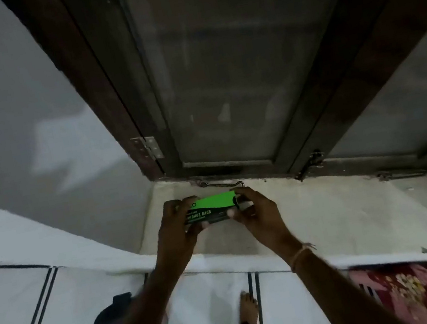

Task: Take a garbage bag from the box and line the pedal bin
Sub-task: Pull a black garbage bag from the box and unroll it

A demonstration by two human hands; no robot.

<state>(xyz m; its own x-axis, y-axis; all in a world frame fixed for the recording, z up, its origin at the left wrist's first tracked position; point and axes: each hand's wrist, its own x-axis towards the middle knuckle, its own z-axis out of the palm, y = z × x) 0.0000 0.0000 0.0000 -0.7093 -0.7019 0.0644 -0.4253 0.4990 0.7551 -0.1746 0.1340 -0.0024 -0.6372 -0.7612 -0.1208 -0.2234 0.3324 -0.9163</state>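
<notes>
Two hands hold one small box [208, 208] of garbage bags over the pale window ledge [342, 211]. The box is green and black and lies long and flat between them. The left hand [174, 229] has its fingers curled round the left end, with the thumb at the front. The right hand [259, 213] pinches the right end, with its thumb on the front and its fingers bent over the top. A thread band [301, 254] sits on the right wrist. Behind the box is a dark window [220, 75] with a metal hook [222, 186] at its foot. Down below are a white tiled floor [27, 306], two bare feet [248, 308] and a red flowery cloth [426, 293].
</notes>
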